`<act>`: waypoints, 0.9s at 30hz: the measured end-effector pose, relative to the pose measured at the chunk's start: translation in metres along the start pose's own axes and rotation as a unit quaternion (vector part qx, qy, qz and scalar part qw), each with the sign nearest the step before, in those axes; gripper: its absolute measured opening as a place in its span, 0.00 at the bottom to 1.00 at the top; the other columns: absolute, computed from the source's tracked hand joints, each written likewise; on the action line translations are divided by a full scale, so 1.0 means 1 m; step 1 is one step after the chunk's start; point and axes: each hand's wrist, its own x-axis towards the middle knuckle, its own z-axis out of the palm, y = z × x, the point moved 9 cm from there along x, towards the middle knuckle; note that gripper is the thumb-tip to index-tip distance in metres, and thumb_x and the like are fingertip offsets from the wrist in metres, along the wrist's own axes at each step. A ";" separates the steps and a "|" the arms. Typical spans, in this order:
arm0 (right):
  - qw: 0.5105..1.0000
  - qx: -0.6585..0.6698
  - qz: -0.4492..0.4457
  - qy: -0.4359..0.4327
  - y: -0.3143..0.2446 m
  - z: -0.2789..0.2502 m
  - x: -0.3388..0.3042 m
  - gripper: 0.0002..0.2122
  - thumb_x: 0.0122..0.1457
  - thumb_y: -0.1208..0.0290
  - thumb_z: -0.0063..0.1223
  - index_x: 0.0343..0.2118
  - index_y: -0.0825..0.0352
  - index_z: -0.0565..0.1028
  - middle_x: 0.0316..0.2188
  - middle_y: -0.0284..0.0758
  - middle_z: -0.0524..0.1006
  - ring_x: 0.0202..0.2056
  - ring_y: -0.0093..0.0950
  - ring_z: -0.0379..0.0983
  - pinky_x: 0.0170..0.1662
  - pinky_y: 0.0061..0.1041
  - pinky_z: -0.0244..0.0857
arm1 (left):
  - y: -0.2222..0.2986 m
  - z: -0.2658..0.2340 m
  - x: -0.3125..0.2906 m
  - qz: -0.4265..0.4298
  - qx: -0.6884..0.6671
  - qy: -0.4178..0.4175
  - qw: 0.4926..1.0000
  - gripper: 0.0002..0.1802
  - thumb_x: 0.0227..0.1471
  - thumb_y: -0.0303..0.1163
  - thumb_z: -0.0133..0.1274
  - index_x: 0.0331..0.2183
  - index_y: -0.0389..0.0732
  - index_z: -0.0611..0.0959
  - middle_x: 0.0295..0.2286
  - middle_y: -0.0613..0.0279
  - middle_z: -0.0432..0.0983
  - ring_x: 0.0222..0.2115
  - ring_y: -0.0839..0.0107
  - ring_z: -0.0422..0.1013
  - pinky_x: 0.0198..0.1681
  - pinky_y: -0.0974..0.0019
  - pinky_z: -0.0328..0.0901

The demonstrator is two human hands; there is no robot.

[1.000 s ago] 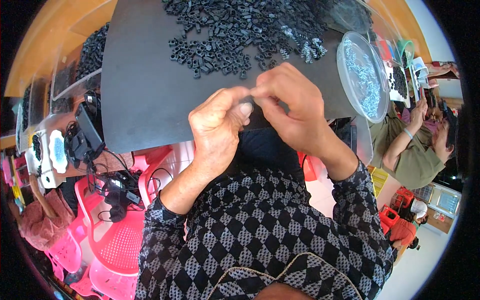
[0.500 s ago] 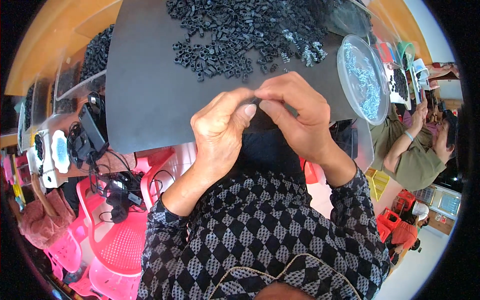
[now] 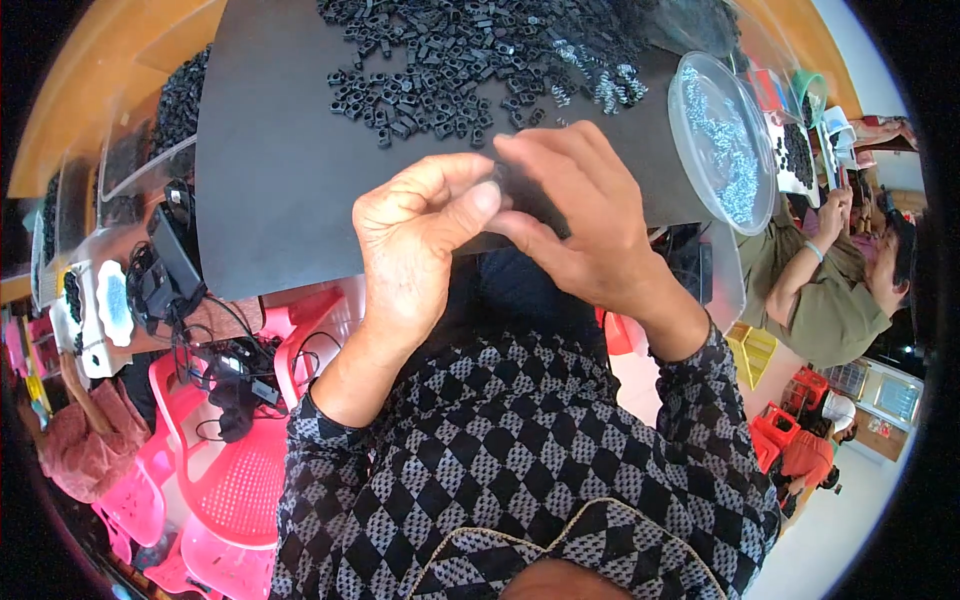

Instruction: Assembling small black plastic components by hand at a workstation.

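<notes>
My left hand (image 3: 415,235) is closed in a pinch over the table, with a small dark plastic piece (image 3: 501,176) at its thumb and fingertips. Most of that piece is hidden by the fingers. Close beside it, my right hand (image 3: 592,215) has its thumb and fingers apart, slightly blurred, the thumb near the left thumb. Beyond both hands spreads a heap of small black plastic parts (image 3: 430,85). Several silvery coil springs (image 3: 606,92) lie at its right side. A round clear tray (image 3: 697,168) on the right contains many tiny springs.
The dark table top (image 3: 270,180) ends just in front of my body. At left are clear bins of black parts (image 3: 180,100), a black power adapter with cables (image 3: 178,255) and a pink chair (image 3: 235,490). A co-worker in a green top (image 3: 835,310) sits at right.
My right hand's fingers have parted from the pinch at the left fingertips. The left hand still pinches the dark piece. The whole view has shifted slightly.
</notes>
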 end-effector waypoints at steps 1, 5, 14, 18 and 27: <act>1.000 -0.001 0.001 0.000 0.000 0.001 0.000 0.23 0.39 0.76 0.63 0.41 0.74 0.70 0.34 0.42 0.72 0.33 0.40 0.68 0.33 0.33 0.64 | -0.001 0.002 0.001 -0.012 -0.022 -0.008 1.000 0.10 0.48 0.21 0.56 0.36 0.29 0.79 0.28 0.58 0.78 0.28 0.75 0.74 0.34 0.74 0.69; 0.999 -0.030 -0.044 0.006 -0.004 0.003 0.001 0.23 0.36 0.77 0.61 0.40 0.75 0.70 0.33 0.42 0.72 0.31 0.39 0.67 0.31 0.32 0.65 | 0.001 0.006 0.002 -0.008 -0.030 -0.017 0.999 0.09 0.48 0.20 0.55 0.35 0.30 0.79 0.28 0.57 0.78 0.28 0.74 0.74 0.36 0.73 0.69; 0.988 -0.078 -0.118 0.059 -0.011 0.003 -0.009 0.24 0.34 0.81 0.58 0.41 0.77 0.71 0.32 0.43 0.73 0.26 0.37 0.69 0.27 0.29 0.66 | 0.001 0.012 0.003 -0.020 -0.022 -0.033 0.999 0.07 0.47 0.20 0.54 0.33 0.30 0.79 0.28 0.60 0.78 0.28 0.76 0.73 0.34 0.74 0.68; 0.987 -0.096 -0.121 0.051 -0.015 0.008 -0.011 0.24 0.34 0.81 0.59 0.41 0.78 0.71 0.32 0.43 0.73 0.26 0.37 0.69 0.27 0.29 0.66 | -0.003 0.009 0.005 -0.022 -0.001 -0.016 1.000 0.07 0.47 0.20 0.54 0.32 0.30 0.80 0.27 0.60 0.78 0.26 0.77 0.72 0.33 0.75 0.67; 0.993 -0.003 -0.070 0.100 0.003 0.000 -0.008 0.22 0.36 0.82 0.60 0.40 0.75 0.72 0.31 0.43 0.74 0.25 0.37 0.69 0.27 0.29 0.66 | 0.004 0.012 0.003 -0.036 -0.010 -0.036 0.999 0.13 0.56 0.32 0.50 0.34 0.29 0.79 0.26 0.60 0.77 0.23 0.77 0.70 0.29 0.75 0.65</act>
